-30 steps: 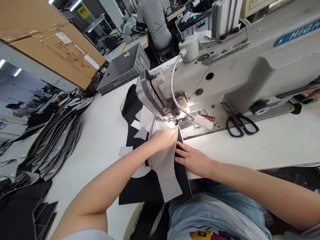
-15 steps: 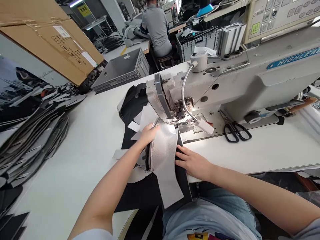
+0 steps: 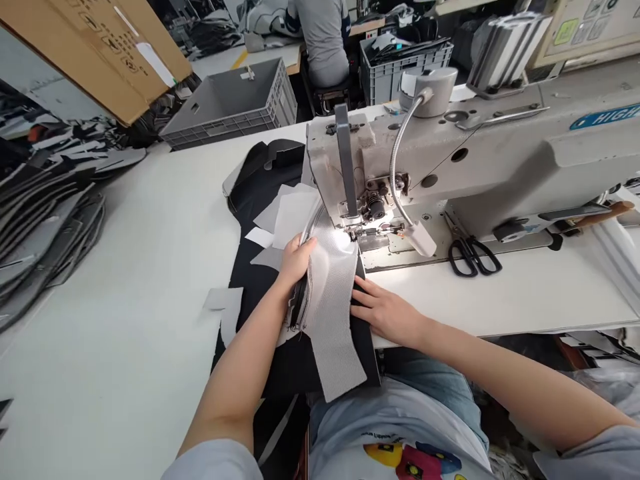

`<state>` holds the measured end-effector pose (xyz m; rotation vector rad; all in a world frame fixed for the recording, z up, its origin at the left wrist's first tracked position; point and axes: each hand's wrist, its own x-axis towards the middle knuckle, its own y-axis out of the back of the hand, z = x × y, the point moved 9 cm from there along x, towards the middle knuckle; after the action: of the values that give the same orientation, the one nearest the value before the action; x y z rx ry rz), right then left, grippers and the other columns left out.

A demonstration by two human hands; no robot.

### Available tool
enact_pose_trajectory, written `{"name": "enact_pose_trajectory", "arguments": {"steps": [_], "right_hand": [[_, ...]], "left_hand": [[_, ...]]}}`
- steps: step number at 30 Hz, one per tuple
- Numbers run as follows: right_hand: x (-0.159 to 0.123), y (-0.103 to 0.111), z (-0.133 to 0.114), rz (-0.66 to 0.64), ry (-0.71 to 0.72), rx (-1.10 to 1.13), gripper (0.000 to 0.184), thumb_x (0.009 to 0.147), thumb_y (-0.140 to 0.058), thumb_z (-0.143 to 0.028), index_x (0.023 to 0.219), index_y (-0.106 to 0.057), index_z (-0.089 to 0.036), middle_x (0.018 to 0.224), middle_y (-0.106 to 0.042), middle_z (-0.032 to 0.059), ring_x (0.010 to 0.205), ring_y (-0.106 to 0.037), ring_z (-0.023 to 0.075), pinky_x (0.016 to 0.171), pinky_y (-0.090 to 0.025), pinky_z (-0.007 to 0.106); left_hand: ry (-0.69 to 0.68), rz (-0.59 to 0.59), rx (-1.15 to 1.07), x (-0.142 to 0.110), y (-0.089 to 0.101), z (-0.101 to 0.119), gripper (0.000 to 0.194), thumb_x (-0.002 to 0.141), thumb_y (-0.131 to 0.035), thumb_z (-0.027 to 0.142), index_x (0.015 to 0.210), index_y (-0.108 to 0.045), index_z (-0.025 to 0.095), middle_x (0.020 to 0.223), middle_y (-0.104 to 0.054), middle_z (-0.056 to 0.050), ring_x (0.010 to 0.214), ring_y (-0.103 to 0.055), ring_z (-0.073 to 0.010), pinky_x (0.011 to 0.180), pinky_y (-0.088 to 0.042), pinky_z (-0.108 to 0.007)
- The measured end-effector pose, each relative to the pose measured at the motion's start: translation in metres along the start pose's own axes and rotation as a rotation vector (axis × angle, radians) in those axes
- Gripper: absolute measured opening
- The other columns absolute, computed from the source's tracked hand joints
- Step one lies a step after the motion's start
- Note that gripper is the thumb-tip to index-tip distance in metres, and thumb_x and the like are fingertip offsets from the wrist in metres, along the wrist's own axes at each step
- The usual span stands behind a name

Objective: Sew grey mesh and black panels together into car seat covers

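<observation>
A strip of light grey woven fabric (image 3: 330, 313) lies under the needle area of the sewing machine (image 3: 480, 153), over a larger black fabric piece (image 3: 295, 370). My left hand (image 3: 296, 262) is closed on the strip's raised left edge, thumb on top and fingers partly hidden by cloth. Along the strip's right side, my right hand (image 3: 383, 310) lies flat with fingers apart, its fingertips on the black fabric. Small white pieces (image 3: 295, 217) lie on the black fabric beyond my left hand. The lamp (image 3: 419, 238) lights the stitching spot; the needle tip itself is hard to make out.
Black-handled scissors (image 3: 473, 255) lie on the machine bed to the right. Stacked fabric pieces (image 3: 50, 233) are on the white table (image 3: 150, 320) at left. Behind stand a grey crate (image 3: 235, 100), a cardboard box (image 3: 110, 53) and a seated person (image 3: 323, 43).
The view has shifted, with the table sliding left and the crate and box higher in frame. Both hands keep nearly the same places on the fabric beside the machine.
</observation>
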<state>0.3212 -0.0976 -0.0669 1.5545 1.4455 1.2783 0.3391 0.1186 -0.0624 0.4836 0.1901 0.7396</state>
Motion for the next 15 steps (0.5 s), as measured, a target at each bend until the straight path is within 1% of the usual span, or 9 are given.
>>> {"name": "enact_pose_trajectory", "arguments": {"steps": [4, 7, 9, 11, 13, 15], "right_hand": [[-0.001, -0.002, 0.003, 0.002, -0.009, 0.024, 0.046, 0.078, -0.061, -0.013, 0.124, -0.057, -0.013, 0.142, -0.044, 0.0148, 0.145, -0.008, 0.0305, 0.118, -0.025, 0.050], [-0.001, -0.003, 0.005, 0.000, -0.017, 0.020, 0.048, 0.077, -0.061, -0.012, 0.125, -0.057, -0.014, 0.142, -0.044, 0.0137, 0.145, -0.009, 0.0304, 0.118, -0.025, 0.050], [-0.001, -0.002, 0.003, 0.002, -0.018, -0.005, 0.045, 0.079, -0.060, -0.012, 0.123, -0.058, -0.014, 0.139, -0.047, 0.0132, 0.145, -0.014, 0.0301, 0.117, -0.027, 0.050], [-0.003, -0.002, -0.006, 0.011, -0.012, -0.052, 0.037, 0.082, -0.057, -0.013, 0.120, -0.060, -0.014, 0.134, -0.052, 0.0133, 0.143, -0.022, 0.0303, 0.115, -0.031, 0.049], [-0.009, -0.002, -0.018, 0.036, -0.004, -0.109, 0.030, 0.086, -0.053, -0.014, 0.115, -0.062, -0.013, 0.130, -0.055, 0.0144, 0.139, -0.030, 0.0320, 0.111, -0.037, 0.049], [-0.016, -0.002, -0.032, 0.092, -0.005, -0.155, 0.026, 0.089, -0.050, -0.014, 0.112, -0.063, -0.012, 0.129, -0.056, 0.0153, 0.136, -0.036, 0.0337, 0.108, -0.041, 0.048]], "left_hand": [[-0.017, 0.006, -0.042, 0.000, -0.001, -0.004, 0.025, 0.071, -0.053, 0.045, 0.072, -0.051, 0.020, 0.068, -0.050, 0.001, 0.070, -0.049, -0.0165, 0.066, -0.038, -0.027], [-0.019, 0.000, -0.056, 0.001, -0.002, -0.005, 0.026, 0.071, -0.053, 0.045, 0.074, -0.052, 0.019, 0.070, -0.051, 0.001, 0.071, -0.049, -0.0163, 0.066, -0.039, -0.027], [-0.019, -0.002, -0.058, -0.001, -0.002, -0.004, 0.025, 0.071, -0.053, 0.044, 0.073, -0.052, 0.019, 0.070, -0.051, 0.001, 0.072, -0.049, -0.0162, 0.067, -0.040, -0.027], [-0.020, 0.002, -0.058, -0.007, -0.002, -0.004, 0.024, 0.072, -0.053, 0.043, 0.072, -0.051, 0.019, 0.069, -0.050, 0.001, 0.071, -0.049, -0.0158, 0.066, -0.040, -0.026], [-0.013, 0.005, -0.050, -0.018, -0.001, -0.006, 0.023, 0.073, -0.052, 0.042, 0.071, -0.049, 0.020, 0.067, -0.048, 0.002, 0.069, -0.049, -0.0152, 0.066, -0.041, -0.027], [0.016, -0.010, -0.045, -0.032, -0.001, -0.010, 0.023, 0.075, -0.051, 0.043, 0.073, -0.049, 0.020, 0.066, -0.047, 0.002, 0.067, -0.049, -0.0153, 0.066, -0.042, -0.027]]}}
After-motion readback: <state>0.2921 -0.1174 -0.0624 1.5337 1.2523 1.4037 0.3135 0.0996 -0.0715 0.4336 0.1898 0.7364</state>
